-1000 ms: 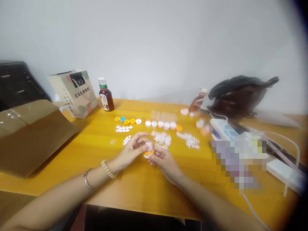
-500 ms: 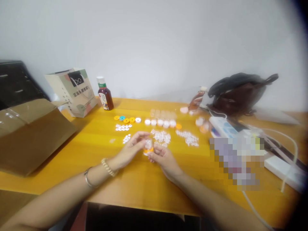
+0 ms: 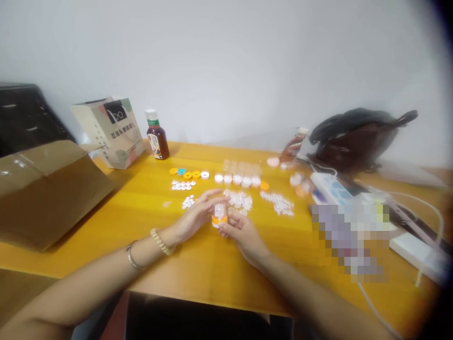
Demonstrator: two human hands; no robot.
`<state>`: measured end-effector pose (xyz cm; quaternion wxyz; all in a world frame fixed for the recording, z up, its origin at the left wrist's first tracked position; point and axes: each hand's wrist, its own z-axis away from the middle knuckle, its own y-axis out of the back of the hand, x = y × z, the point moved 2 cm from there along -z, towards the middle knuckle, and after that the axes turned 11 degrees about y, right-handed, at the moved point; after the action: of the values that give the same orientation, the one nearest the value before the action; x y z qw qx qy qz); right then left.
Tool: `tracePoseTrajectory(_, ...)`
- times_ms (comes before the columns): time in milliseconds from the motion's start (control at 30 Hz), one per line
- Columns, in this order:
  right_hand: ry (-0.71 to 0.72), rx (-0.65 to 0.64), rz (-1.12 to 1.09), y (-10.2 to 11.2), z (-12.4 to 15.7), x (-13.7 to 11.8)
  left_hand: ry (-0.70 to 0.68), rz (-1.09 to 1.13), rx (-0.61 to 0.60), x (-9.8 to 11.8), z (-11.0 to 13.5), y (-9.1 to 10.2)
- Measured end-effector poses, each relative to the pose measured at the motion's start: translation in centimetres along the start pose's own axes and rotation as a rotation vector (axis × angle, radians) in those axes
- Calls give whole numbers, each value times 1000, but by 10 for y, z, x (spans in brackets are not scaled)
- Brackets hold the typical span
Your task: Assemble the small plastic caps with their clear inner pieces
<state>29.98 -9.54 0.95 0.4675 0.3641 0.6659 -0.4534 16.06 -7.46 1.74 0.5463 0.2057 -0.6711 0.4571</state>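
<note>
— What's in the hands?
— One small vial [image 3: 220,215], orange cap down, near the middle of the desk [image 3: 198,269]. The left hand [image 3: 196,216] and right hand [image 3: 242,231] each have a narrow grip pinched on it.
— Behind it?
— Five rings [image 3: 187,175] in a row: three yellow, one teal, one white. Two bottles: upright bottle [image 3: 157,137], tilted bottle [image 3: 292,148].

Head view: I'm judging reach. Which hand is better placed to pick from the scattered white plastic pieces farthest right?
Probably right. The right hand lies on the side of those white plastic pieces; the left hand sits beyond the small clear orange-based vial both hold.
</note>
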Motion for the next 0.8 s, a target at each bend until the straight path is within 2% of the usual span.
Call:
tracePoseTrajectory(67,1,0,3,1,0,1,-52,-95,81,0,0,1)
tracePoseTrajectory(133,0,-15,5,1,0,2,-67,-167,96,0,2,1)
tracePoseTrajectory(333,0,-33,8,1,-1,3,45,-114,-103,8,7,-3)
tracePoseTrajectory(367,11,-24,23,2,-1,3,42,-120,-94,9,6,-2)
tracePoseTrajectory(467,36,-2,80,4,-3,3,-34,-198,63,8,4,4)
tracePoseTrajectory(533,39,-6,104,4,-3,3,-57,-226,115,5,2,6)
tracePoseTrajectory(800,55,-23,130,2,-1,0,-40,-155,31,7,5,0)
